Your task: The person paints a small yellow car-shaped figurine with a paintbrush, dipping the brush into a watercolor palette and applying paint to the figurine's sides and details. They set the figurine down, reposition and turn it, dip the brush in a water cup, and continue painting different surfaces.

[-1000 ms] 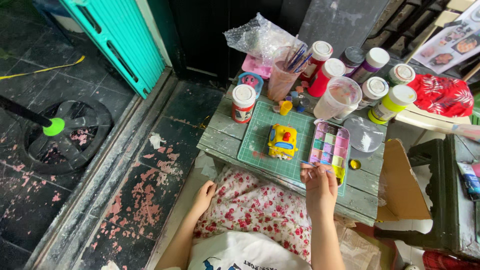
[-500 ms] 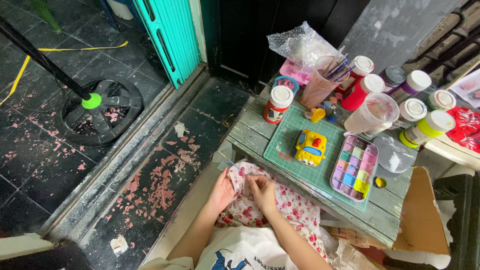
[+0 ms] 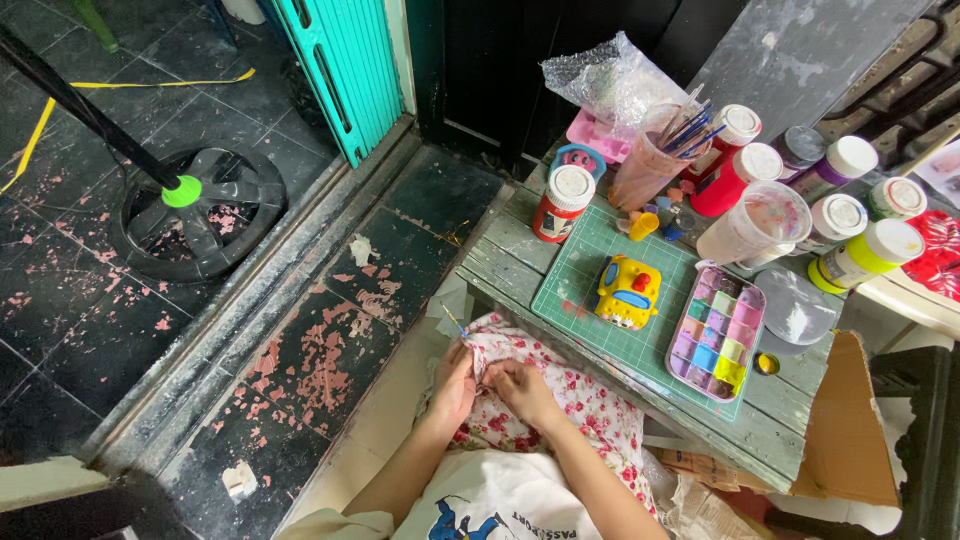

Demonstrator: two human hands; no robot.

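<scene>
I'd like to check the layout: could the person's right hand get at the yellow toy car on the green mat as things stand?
Probably yes. The right hand rests on the floral cloth by the table edge, and the mat between it and the yellow toy car looks bare.

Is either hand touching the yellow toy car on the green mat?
No, both the left hand and right hand rest on floral cloth, clear of the toy car.

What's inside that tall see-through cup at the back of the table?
The clear cup holds a bunch of paintbrushes, tips sticking out the top. Its cloudy pinkish wall hides whatever else sits at the bottom.
</scene>
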